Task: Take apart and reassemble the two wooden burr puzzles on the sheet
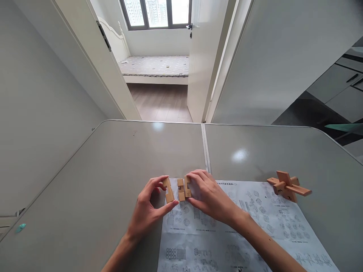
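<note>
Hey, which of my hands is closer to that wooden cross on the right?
Your right hand: it is left of the wooden cross, with part of the printed sheet between them. Your left hand is farther left, holding the leftmost notched block.

A home, with a bedroom [157, 42] at the far side.
Beyond an open white door [202, 56] stands a white bed [159, 79] with curved headboard [113, 37] and pale patterned mattress [154, 65], on light plank flooring [160, 104], below a dark-framed window [156, 13]; at far right, flat grey cabinets [330, 85] with dark handles [352, 78].
</note>
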Tool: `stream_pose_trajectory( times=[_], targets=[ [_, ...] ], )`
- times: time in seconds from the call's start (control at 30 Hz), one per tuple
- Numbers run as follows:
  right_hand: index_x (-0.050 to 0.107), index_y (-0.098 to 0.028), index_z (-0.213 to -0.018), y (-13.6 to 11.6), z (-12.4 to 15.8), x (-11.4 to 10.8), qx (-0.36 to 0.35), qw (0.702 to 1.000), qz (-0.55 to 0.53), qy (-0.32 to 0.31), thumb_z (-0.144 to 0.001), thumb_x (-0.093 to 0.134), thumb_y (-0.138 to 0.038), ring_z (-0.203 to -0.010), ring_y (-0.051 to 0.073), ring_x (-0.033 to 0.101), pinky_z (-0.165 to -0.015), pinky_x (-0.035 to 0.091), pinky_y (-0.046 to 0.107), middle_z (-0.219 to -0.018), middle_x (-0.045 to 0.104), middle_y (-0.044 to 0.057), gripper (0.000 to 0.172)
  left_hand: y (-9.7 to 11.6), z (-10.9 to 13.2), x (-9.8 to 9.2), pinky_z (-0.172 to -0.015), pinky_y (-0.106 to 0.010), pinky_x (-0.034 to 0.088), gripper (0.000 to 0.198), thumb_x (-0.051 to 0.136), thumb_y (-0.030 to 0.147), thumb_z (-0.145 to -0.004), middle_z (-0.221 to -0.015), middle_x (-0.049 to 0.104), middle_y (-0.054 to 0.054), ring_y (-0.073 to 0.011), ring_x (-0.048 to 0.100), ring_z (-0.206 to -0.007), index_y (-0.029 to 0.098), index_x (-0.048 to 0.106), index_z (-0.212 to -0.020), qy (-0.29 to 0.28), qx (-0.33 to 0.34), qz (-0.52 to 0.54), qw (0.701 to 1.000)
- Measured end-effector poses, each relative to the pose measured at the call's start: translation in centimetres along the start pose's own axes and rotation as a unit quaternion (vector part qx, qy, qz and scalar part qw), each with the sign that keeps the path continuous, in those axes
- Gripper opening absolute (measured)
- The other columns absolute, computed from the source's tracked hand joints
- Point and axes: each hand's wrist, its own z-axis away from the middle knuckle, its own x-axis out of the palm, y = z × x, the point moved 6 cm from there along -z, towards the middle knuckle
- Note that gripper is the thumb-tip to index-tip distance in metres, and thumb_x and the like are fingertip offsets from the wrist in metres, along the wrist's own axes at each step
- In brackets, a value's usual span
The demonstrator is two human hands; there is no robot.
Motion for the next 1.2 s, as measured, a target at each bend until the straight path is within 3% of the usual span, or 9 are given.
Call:
stream_pose_trajectory(
  times=[0.13,0.27,0.4,0.57,0.7,0.8,0.97,1.07,1.2],
  targets=[
    [0.051,-0.025,-0.127,0.0,0.3,-0.5,0.011,1.000,-0.019,0.020,-0.086,0.078,-0.008,-0.127,0.033,0.061,-0.108,0.057,0.054,-0.131,0.065,0.011,0.052,-0.2,0.1,0.2,-0.103,-0.039,0.058,0.061,0.085,0.047,-0.086,-0.126,0.073,-0.005,-0.0222,0.071,-0.105,0.030,0.062,-0.140,-0.013,-0.041,0.045,0.998],
    [0.047,-0.027,-0.137,-0.1,0.8,-1.0,0.023,0.998,-0.051,0.036,-0.087,0.074,-0.008,-0.125,0.030,0.065,-0.107,0.059,0.052,-0.136,0.063,0.010,0.060,-0.1,0.4,0.6,-0.104,-0.041,0.059,0.061,0.083,0.046,-0.089,-0.137,0.071,-0.005,-0.0223,0.073,-0.106,0.032,0.058,-0.143,-0.030,-0.052,0.070,0.996],
    [0.044,-0.030,-0.146,-0.8,1.1,-1.4,0.041,0.990,-0.116,0.062,-0.090,0.071,-0.014,-0.116,0.027,0.070,-0.100,0.065,0.049,-0.141,0.056,0.010,0.064,0.0,0.6,0.8,-0.101,-0.039,0.061,0.060,0.080,0.043,-0.093,-0.140,0.066,-0.005,-0.0196,0.072,-0.100,0.036,0.056,-0.147,-0.014,-0.003,0.040,0.999],
    [0.052,-0.029,-0.136,-2.1,0.8,-2.4,0.059,0.978,-0.176,0.099,-0.088,0.073,-0.017,-0.105,0.022,0.071,-0.097,0.066,0.044,-0.137,0.051,0.009,0.054,0.0,0.9,1.2,-0.099,-0.036,0.063,0.066,0.076,0.043,-0.098,-0.141,0.056,-0.005,-0.0183,0.070,-0.101,0.043,0.049,-0.157,-0.008,0.055,-0.011,0.998],
    [0.054,-0.030,-0.135,-3.1,0.3,-2.8,0.059,0.979,-0.174,0.086,-0.084,0.071,-0.013,-0.091,0.018,0.067,-0.087,0.067,0.041,-0.131,0.054,0.007,0.057,0.5,1.0,1.4,-0.097,-0.036,0.064,0.075,0.076,0.046,-0.098,-0.139,0.057,-0.006,-0.0192,0.070,-0.102,0.046,0.041,-0.164,-0.007,0.100,-0.059,0.993],
    [0.057,-0.029,-0.133,-3.7,0.1,-2.6,0.055,0.977,-0.198,0.057,-0.082,0.071,-0.012,-0.096,0.018,0.071,-0.092,0.067,0.041,-0.130,0.056,0.006,0.056,0.7,1.1,1.5,-0.093,-0.035,0.065,0.082,0.081,0.047,-0.094,-0.135,0.062,-0.004,-0.0164,0.072,-0.091,0.044,0.038,-0.164,-0.011,0.123,-0.067,0.990],
    [0.055,-0.028,-0.135,-3.8,-0.3,-2.1,0.084,0.958,-0.271,0.043,-0.080,0.073,-0.012,-0.112,0.022,0.075,-0.103,0.066,0.042,-0.131,0.055,0.005,0.059,0.7,1.2,1.4,-0.091,-0.034,0.063,0.067,0.090,0.041,-0.087,-0.134,0.070,-0.001,-0.0139,0.073,-0.084,0.038,0.052,-0.142,0.001,0.096,-0.019,0.995],
    [0.057,-0.028,-0.133,-4.1,-0.6,-2.1,0.056,0.961,-0.269,0.031,-0.081,0.067,-0.006,-0.114,0.021,0.075,-0.108,0.064,0.045,-0.136,0.052,0.006,0.058,1.0,1.1,1.2,-0.092,-0.035,0.062,0.063,0.093,0.043,-0.082,-0.128,0.072,-0.002,-0.0150,0.072,-0.082,0.034,0.060,-0.135,-0.002,0.075,0.010,0.997],
    [0.057,-0.031,-0.140,-4.5,-0.7,-2.2,0.038,0.974,-0.224,-0.011,-0.080,0.061,0.002,-0.108,0.018,0.076,-0.105,0.065,0.043,-0.142,0.050,0.007,0.068,0.3,0.7,1.4,-0.092,-0.035,0.059,0.069,0.094,0.053,-0.077,-0.121,0.072,-0.006,-0.0191,0.069,-0.089,0.029,0.068,-0.136,-0.058,0.009,0.137,0.989]
  ],
)
